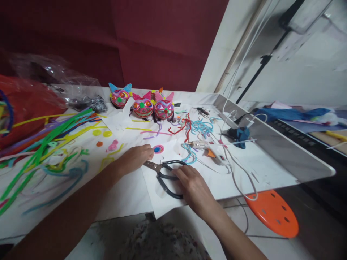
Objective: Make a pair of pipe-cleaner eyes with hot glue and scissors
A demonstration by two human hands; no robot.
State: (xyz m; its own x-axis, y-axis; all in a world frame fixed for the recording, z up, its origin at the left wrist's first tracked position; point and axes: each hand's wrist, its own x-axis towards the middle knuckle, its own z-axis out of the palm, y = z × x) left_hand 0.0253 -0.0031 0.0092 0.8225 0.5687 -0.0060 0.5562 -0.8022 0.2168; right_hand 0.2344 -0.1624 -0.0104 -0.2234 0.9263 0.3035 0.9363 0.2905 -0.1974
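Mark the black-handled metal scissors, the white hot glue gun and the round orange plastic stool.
black-handled metal scissors (pixel 167 176), head view, on the black handle loops.
white hot glue gun (pixel 214 153), head view, on its body.
round orange plastic stool (pixel 272 213), head view, on the seat top.

Bare white paper (pixel 130 195) lies open along the desk's (pixel 273 169) near edge between both arms. Leftward, strewn pipe cleaners (pixel 46 141) clutter the way. Ahead, three cat masks (pixel 143 104) block the back; rightward, a glue gun (pixel 214 153) and its looping white cord (pixel 241 184) obstruct.

Three cat masks (pixel 142 103) at back; glue gun (pixel 208 150); orange stool (pixel 272 213).
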